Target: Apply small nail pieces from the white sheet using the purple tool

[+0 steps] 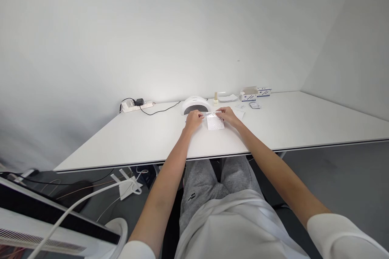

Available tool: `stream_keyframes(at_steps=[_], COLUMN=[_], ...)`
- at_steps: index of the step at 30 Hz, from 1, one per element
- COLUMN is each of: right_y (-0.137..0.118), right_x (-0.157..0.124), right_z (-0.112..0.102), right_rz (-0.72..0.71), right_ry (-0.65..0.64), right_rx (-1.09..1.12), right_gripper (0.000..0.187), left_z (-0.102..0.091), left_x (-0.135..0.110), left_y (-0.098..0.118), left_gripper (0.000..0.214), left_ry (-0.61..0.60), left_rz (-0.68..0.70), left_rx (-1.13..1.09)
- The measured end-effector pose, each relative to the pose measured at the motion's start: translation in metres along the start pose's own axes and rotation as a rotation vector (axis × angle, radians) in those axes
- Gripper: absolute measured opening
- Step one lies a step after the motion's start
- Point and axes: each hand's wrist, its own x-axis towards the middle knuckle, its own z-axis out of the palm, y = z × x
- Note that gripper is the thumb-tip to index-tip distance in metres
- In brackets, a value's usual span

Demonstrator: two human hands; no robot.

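Note:
A white sheet dotted with small shiny spots [215, 123] stands near the middle of the white table [146, 141]. My right hand [227, 115] pinches it at its upper right edge. From the left, my left hand [193, 121] is closed on a slim silvery tool [207, 114], whose far end reaches the sheet's top edge. The tool's exact kind is too small to make out. Just behind my left hand sits a white arched nail lamp [196, 103]. A small nail polish bottle [215, 99] stands upright beyond the sheet.
Small white boxes with blue print [248, 96] stand at the back right, near a small packet [254, 105] and a white tray [227, 98]. A power strip [136, 106] with a black cable lies back left. Below left are a white router [129, 188] and a white appliance [54, 226].

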Motion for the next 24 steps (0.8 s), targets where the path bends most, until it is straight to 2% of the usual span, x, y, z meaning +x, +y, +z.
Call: stream_keyframes(at_steps=[24], right_y=[-0.0011], right_x=[-0.001], right_z=[-0.0008], right_rz=[0.0], right_ry=[-0.013], right_rx=[0.009], right_gripper=[0.015], left_z=[0.0019], left_x=[-0.0003], left_y=[-0.0011], left_gripper=[0.015], left_ry=[0.002], left_rz=[0.021], left_rx=[0.014])
